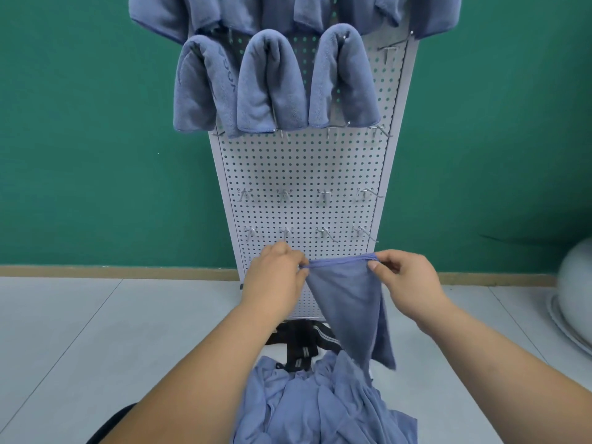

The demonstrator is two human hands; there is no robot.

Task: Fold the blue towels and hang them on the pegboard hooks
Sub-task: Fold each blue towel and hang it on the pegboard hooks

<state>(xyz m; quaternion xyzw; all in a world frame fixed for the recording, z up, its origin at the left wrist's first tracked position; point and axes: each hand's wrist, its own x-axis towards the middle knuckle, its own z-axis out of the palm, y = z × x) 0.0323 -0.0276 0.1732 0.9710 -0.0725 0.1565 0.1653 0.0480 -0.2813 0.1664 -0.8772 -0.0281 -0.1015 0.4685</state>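
Towel (346,302) first: a blue one, held up in front of the lower part of the pegboard (304,174). Its top edge is stretched roughly level btwn the two hands, and the rest hangs down in a tapering fold whose tip ends just above the heap below.

The left grip (275,277) pinches the towel's left corner btwn thumb and fingertips. The right grip (407,280) pinches the bunched right corner the same way. Both are clenched on the cloth.

Nearest us we see a heap of blue towels (320,402), crumpled. A black strap (304,347) w/ grey stripes lies btwn the heap and the foot of the board.

The pegboard (white, perforated, standing on the pale tiled floor (96,331) against a green wall (96,123)) carries three folded towels side by side: left towel (201,88), middle towel (272,84), right towel (342,81). Each hangs doubled over.

More blue towels, the upper towels (224,11), hang above them, cut off at the top of the view. Metal hooks (323,195) stick out in rows further down, four per row.

At far right is a pale round object (576,283); we cannot tell what it is.
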